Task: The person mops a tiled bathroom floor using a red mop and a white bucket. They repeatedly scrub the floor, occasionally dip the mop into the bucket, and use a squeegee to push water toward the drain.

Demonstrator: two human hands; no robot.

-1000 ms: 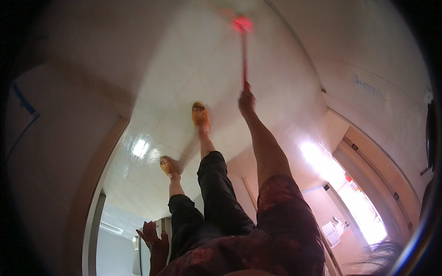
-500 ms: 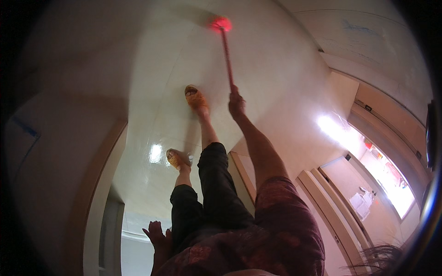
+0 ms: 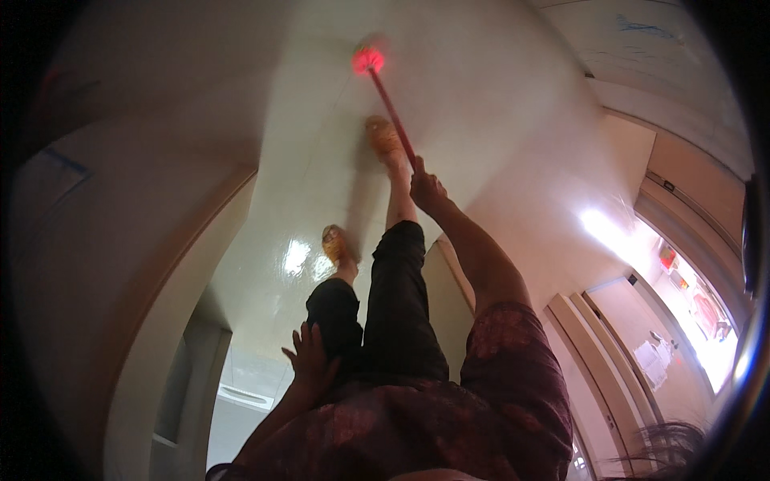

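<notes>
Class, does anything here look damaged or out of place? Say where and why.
Blue scribbles mar the pale wall, upper right; a ragged white patch on the door, lower right, resembles torn paper.

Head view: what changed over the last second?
The stick swung left, its pink head now nearer the right shoe. Both shoes shifted up and right in the picture; the left hand rose too, now in front of the left trouser leg. Same: right hand gripping the stick, left hand empty.
</notes>
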